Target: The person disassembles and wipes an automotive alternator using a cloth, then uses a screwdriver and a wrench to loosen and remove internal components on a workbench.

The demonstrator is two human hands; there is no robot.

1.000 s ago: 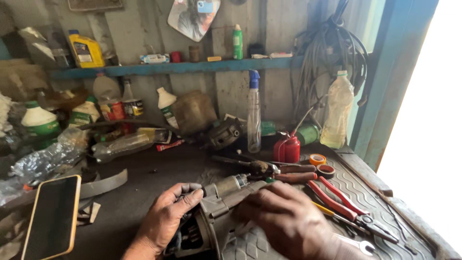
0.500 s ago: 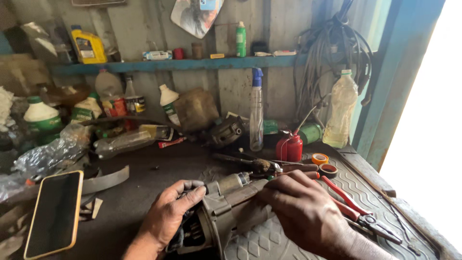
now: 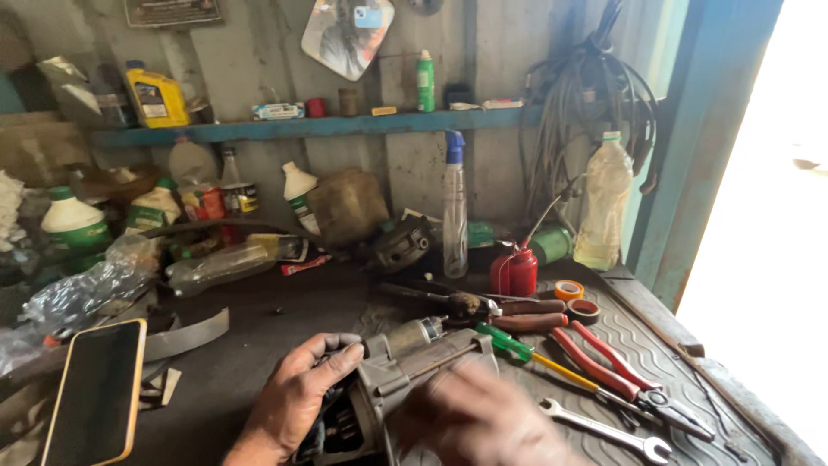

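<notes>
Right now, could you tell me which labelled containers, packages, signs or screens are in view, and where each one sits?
Phone: lower left on the bench, dark screen, orange edge.
Yellow jug: shelf left, label on its front.
Green bottle: shelf middle, slim.
Flat box: shelf, pale with blue.
White bottle: far left, green cap and label.
Sign: wall top, dark plate.

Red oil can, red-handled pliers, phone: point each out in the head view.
red oil can [image 3: 515,273], head view, on its red body.
red-handled pliers [image 3: 609,366], head view, on a red handle.
phone [image 3: 95,402], head view, middle of the dark screen.
</notes>
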